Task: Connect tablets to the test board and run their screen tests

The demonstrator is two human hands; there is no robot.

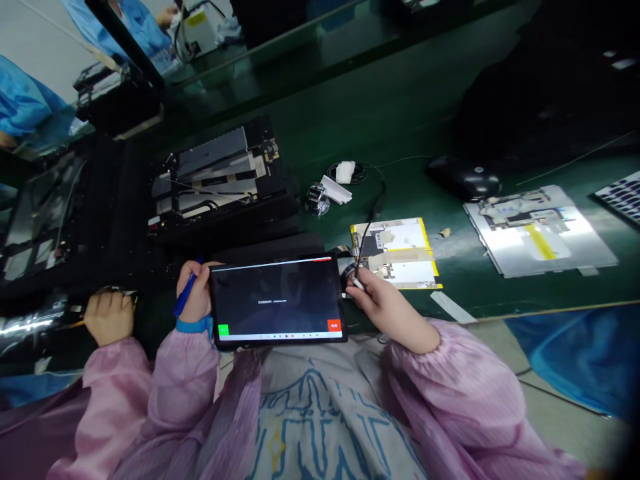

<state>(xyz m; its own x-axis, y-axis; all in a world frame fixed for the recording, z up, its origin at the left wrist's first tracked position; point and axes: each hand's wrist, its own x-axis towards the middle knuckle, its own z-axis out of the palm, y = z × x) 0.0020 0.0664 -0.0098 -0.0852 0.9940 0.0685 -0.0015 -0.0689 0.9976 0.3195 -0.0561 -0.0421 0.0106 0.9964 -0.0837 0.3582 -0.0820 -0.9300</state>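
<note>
A lit screen panel (277,300) with a dark display, a short line of text and green and red corner boxes lies in front of me. My left hand (195,293) is closed at its left edge, with a slim blue pen-like tool (186,295) held along the fingers. At the right edge my right hand (387,303) pinches the end of a black cable (369,230); a small white piece shows at the fingertips. Just beyond that hand lies a white battery pack (410,237) with yellow edging and a circuit board on it.
Stacked opened device bodies (220,177) stand at the back left. A co-worker's hand (110,317) rests at far left. A small counter (317,199), a mouse (465,177), a metal plate with a board (545,233) and a keyboard (623,197) lie to the right.
</note>
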